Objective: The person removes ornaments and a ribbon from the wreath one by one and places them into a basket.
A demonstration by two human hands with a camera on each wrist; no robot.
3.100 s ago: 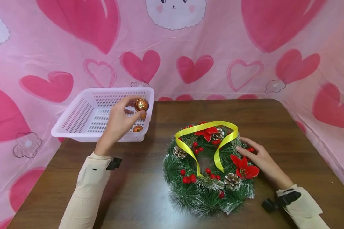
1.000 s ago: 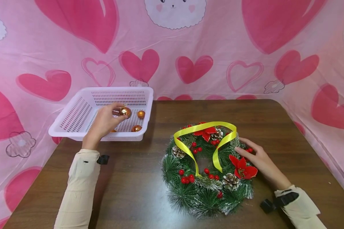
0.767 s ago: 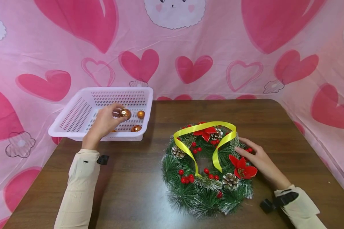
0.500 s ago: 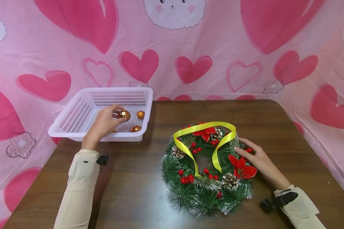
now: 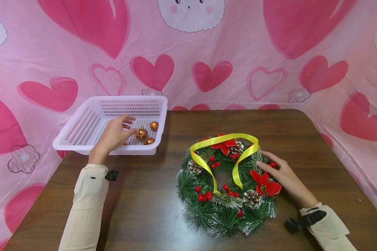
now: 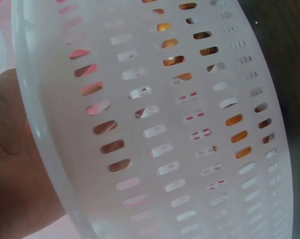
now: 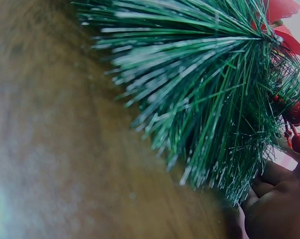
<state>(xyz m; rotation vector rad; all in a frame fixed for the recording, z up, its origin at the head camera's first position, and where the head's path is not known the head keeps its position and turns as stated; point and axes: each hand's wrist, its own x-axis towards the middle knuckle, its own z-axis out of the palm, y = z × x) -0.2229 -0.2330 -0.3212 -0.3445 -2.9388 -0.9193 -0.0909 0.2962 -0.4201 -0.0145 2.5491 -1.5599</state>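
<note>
My left hand (image 5: 113, 130) hovers inside the white plastic basket (image 5: 60, 143), thumb and fingers apart and nothing between them. Just off its thumb tip lies a shiny copper Christmas ball (image 5: 141, 133), cap upward. In the left wrist view the basket's slotted wall (image 6: 140, 124) covers most of the scene, with orange bits showing through the holes. On the right, my right hand (image 5: 284, 174) holds the outer edge of a green Christmas wreath (image 5: 201, 212), its thumb over the greenery. Frosted needles (image 7: 189, 89) fill much of the right wrist view, beside the hand's curled fingers.
Other copper balls, one matte ball (image 5: 154, 126) and one shiny ball (image 5: 149, 141), lie in the basket. A yellow ribbon (image 5: 226, 136) loops over the wreath, among pinecones, red berries and a red flower (image 5: 265, 184). The brown table (image 5: 144, 209) meets a pink heart-print cloth (image 5: 238, 42) behind.
My left hand carried the shiny ball leftward and down into the basket, then let it go; the ball now lies slightly to the right of the fingers. The right hand and wreath stay put.
</note>
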